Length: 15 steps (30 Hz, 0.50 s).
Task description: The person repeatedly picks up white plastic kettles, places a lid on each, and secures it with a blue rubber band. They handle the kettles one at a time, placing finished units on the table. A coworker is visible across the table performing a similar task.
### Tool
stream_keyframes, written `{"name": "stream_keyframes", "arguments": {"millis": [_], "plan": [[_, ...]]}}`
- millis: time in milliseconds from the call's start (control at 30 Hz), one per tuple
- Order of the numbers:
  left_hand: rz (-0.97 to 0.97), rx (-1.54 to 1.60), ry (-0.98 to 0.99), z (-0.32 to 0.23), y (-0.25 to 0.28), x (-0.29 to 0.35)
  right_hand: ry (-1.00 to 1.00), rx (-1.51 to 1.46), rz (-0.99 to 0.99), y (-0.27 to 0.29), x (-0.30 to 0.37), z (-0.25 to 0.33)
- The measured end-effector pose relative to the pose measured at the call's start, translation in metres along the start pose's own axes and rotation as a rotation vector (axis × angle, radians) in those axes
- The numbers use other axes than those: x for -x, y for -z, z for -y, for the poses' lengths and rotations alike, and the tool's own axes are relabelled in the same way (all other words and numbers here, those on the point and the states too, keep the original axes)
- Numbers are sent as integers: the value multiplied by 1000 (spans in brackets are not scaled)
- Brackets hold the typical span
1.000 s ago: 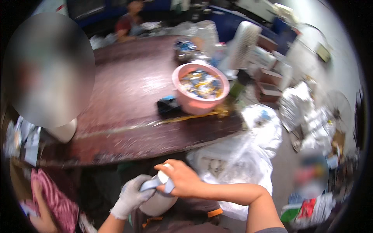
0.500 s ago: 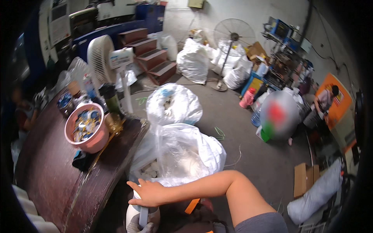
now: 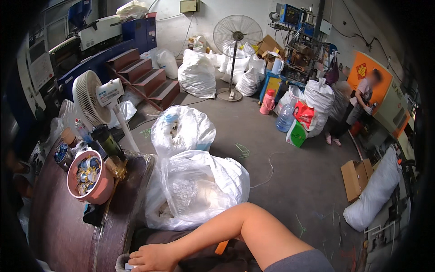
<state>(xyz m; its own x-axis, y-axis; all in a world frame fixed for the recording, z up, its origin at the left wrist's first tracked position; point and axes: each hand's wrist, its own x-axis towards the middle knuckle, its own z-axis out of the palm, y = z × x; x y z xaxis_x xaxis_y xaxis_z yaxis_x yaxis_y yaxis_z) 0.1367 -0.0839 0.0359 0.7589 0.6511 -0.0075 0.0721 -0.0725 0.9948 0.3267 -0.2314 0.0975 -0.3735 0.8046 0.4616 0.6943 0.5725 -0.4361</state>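
My right arm crosses from the lower right, and my bare right hand (image 3: 154,258) is at the bottom edge, beside the dark table. Its fingers are bent together over a small pale thing (image 3: 128,267), mostly hidden and cut off by the frame. Against it shows a grey edge (image 3: 120,262), which looks like the glove on my left hand; no fingers of that hand can be made out. Just beyond my forearm stands an open white sack (image 3: 229,174) with a clear liner and pale pieces inside. An orange strip (image 3: 221,247) shows below my forearm.
On the dark table (image 3: 59,226) stand a pink bucket (image 3: 102,188) of small parts, a dark bottle (image 3: 106,140) and a jar. A second white sack (image 3: 199,129), a white fan (image 3: 86,97) and steps (image 3: 149,81) lie beyond. Another person (image 3: 360,102) stands at right.
My view has shifted, so the room appears sharper. My right hand has moved down and left in the picture, its spread fingers now closer together. The white rounded object and gloved hand are mostly out of frame.
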Motion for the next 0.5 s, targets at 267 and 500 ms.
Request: {"name": "stream_keyframes", "arguments": {"millis": [267,500], "plan": [[-41,116,78,-17,-16,49,-792,-20,196,14,-12,19],[-79,23,391,-25,15,35,-423,10,-59,-17,-14,10]]}}
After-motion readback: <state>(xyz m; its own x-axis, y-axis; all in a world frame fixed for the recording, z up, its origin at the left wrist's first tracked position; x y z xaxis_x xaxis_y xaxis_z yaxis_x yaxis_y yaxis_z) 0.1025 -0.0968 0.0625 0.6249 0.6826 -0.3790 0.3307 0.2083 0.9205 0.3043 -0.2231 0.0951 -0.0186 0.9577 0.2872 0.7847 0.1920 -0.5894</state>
